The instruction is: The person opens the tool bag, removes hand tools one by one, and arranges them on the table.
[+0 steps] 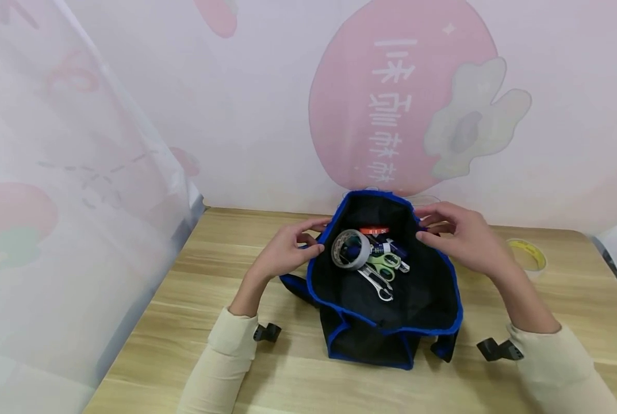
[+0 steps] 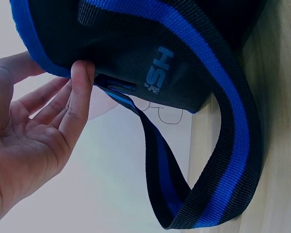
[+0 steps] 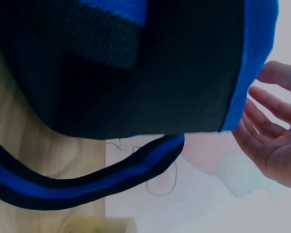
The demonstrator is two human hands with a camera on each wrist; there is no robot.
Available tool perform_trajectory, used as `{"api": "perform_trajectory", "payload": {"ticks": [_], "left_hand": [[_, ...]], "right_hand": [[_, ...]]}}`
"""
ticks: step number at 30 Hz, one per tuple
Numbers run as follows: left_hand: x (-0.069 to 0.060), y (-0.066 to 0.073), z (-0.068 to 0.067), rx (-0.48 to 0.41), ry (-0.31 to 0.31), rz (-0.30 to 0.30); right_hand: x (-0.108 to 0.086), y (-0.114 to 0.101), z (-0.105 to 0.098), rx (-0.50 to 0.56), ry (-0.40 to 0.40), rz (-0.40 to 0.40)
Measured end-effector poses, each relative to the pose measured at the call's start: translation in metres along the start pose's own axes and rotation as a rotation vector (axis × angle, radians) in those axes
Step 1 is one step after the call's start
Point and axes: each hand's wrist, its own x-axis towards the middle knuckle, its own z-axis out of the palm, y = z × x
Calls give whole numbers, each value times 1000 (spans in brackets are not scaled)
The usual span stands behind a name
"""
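Pale, pink-printed sheeting (image 1: 261, 103) is stretched across the far side, and beneath it a light wood-grained table (image 1: 194, 310) is seen, and right at its centre, a black fabric bag with blue trim (image 1: 422, 287) is held, mouth spread wide! On the left, its rim is pinched between thumb and fingers by the left hand (image 1: 287, 247); on the right, the opposite rim is gripped likewise by the right hand (image 1: 463, 236). Inside, a grey tape ring (image 1: 363, 256) is lodged left, green-handled scissors (image 1: 378, 260) beside it, silver scissors (image 1: 372, 280) nearer, an orange-red band (image 1: 374, 230) farther back; dark blue pieces among them cannot be made out. Outside, a black strap with a blue stripe (image 2: 240, 121) is looped, and to the far right a yellow-cored tape roll (image 1: 535, 251) is set down.
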Motion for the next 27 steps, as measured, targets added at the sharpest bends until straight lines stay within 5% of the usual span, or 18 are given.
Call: {"api": "perform_trajectory", "payload": {"ticks": [14, 27], "left_hand": [[-2, 0, -4, 19, 8, 5], [-1, 1, 0, 10, -1, -4]], "right_hand": [[45, -19, 37, 22, -172, -65], [61, -6, 70, -101, -208, -53]]}}
